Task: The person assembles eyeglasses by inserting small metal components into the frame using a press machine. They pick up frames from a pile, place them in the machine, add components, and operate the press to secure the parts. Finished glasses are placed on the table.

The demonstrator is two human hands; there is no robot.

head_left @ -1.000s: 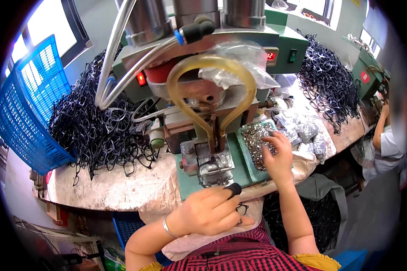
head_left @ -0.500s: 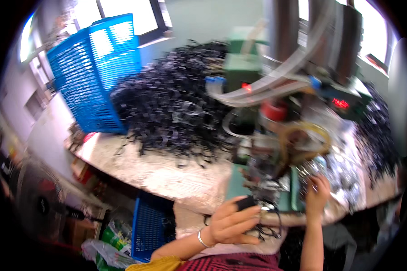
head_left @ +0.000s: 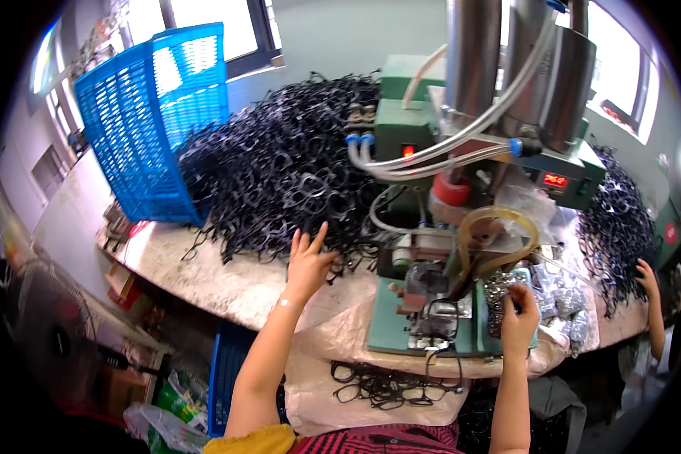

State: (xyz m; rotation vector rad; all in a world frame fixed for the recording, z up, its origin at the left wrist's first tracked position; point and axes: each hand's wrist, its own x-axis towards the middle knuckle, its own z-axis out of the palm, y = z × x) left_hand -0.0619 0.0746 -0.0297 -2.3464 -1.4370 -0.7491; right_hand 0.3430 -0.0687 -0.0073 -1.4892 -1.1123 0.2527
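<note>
Eyeglass frames (head_left: 280,181), dark, lay in a big tangled heap on the tabletop (head_left: 227,284), left of the metal-and-green machine (head_left: 450,189); pale cloth (head_left: 310,405) before the wearer carried a smaller batch (head_left: 390,386). Left hand (head_left: 308,265) at the heap's near edge, fingers spread wide, seemingly empty. Right hand (head_left: 519,321) narrowed, fingers bent over a tray (head_left: 483,325) of small metal parts (head_left: 496,295); could not tell whether it pinched one. Judged step: reaching for pieces on both sides. Lifting a frame would have called for closing the left fingers on one rim and easing it loose. Writing: red digits glowed on the machine's display (head_left: 554,180); round red label (head_left: 670,231), far right, too small to read.
</note>
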